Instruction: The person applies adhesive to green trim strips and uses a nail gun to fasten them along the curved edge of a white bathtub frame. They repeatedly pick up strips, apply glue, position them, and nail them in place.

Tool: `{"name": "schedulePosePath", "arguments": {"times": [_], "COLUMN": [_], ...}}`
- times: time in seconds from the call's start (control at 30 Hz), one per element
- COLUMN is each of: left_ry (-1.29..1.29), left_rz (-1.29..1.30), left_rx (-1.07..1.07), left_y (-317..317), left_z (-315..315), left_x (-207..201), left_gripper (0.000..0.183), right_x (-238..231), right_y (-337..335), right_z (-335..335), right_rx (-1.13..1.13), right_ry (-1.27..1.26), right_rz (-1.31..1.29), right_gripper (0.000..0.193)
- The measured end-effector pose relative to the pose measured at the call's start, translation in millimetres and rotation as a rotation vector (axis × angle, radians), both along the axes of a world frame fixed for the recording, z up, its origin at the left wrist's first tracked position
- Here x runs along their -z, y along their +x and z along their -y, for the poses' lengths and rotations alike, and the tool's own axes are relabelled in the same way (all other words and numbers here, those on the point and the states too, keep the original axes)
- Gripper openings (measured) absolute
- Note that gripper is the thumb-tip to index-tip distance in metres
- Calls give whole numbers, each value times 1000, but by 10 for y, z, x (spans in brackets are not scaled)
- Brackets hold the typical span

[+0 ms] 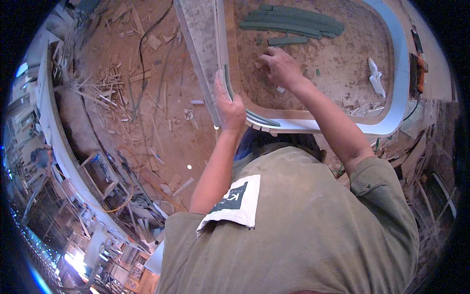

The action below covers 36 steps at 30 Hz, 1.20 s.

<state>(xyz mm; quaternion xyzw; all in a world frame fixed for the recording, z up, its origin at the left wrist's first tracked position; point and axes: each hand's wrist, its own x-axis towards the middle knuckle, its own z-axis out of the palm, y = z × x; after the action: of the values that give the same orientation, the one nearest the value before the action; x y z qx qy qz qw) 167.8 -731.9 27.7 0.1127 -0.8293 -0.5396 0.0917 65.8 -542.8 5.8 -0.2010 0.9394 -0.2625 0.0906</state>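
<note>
A large frame with rounded corners and a pale, white-blue rim (401,73) lies in front of me. My left hand (230,109) is closed around its near left corner, fingers along the outer side. A thin dark green strip (264,119) follows the inside of that corner, running under my hand. Over the brown board inside the frame, my right hand (283,69) hangs with its fingers curled together. A small brown piece (259,64) shows at its fingertips; whether it is pinched I cannot make out. Beyond that hand, several dark green strips (293,22) lie stacked, with shorter ones nearer.
Crumpled white paper or plastic (376,78) lies on the board at right. A long grey board (198,54) runs along the frame's left side. Wood scraps (110,83) and a dark cable (143,54) litter the floor. An orange tool (419,73) sits beyond the right rim.
</note>
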Motion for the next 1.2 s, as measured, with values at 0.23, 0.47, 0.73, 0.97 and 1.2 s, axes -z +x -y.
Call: {"name": "schedulePosePath", "arguments": {"times": [0.23, 0.47, 0.73, 0.97, 1.2], "left_ry": [-12, 81, 112, 133, 123], "left_rz": [47, 53, 14, 5, 55], "left_rx": [27, 11, 20, -38, -48], "left_y": [0, 23, 16, 46, 37], "left_z": [2, -13, 10, -7, -17], "left_x": [-110, -120, -15, 37, -82], "left_gripper": [74, 76, 77, 78, 78], "right_x": [-279, -408, -457, -423, -460], "right_y": [77, 61, -27, -65, -84], "right_z": [415, 649, 679, 748, 764], "right_rx": [285, 475, 468, 476, 477], "right_ry": [-882, -961, -962, -898, -893], "right_rz": [745, 939, 1022, 1015, 1037], "right_gripper": [36, 33, 30, 24, 23]}}
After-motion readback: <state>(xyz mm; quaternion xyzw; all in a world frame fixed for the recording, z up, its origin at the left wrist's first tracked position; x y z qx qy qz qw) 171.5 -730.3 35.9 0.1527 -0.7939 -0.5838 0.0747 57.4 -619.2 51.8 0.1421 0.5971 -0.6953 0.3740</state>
